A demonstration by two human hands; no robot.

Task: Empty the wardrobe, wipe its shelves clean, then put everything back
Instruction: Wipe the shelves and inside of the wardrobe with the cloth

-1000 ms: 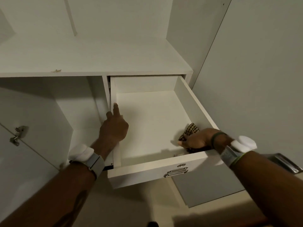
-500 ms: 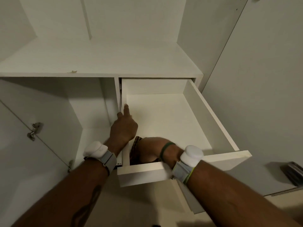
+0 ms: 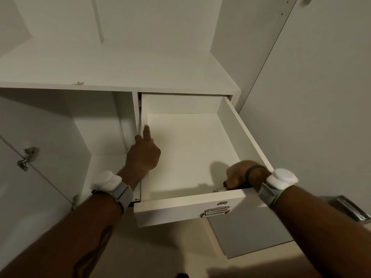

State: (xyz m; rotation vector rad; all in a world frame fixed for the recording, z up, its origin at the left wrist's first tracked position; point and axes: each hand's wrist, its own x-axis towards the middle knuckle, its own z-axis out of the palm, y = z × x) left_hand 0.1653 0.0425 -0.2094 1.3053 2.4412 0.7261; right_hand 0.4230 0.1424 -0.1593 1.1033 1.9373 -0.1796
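The white drawer stands pulled well out of the wardrobe, filling the middle and right of the frame, its pale floor bare but for what the right hand covers. That hand is down in the near right corner, just behind the front panel, knuckles up and fingers curled under; whatever it presses there is hidden, so I cannot tell what it has hold of. The left hand sits at the drawer's left wall near the centre of the frame, mostly folded, with two fingers stretched forward along the wall's top edge, holding nothing that I can see. Both wrists carry white bands. A metal handle hangs on the drawer front, lower centre. To the left is an open compartment, and at the far left edge a door hinge. The shelf above the drawer runs across the upper half. A shiny metal object shows at the right edge.
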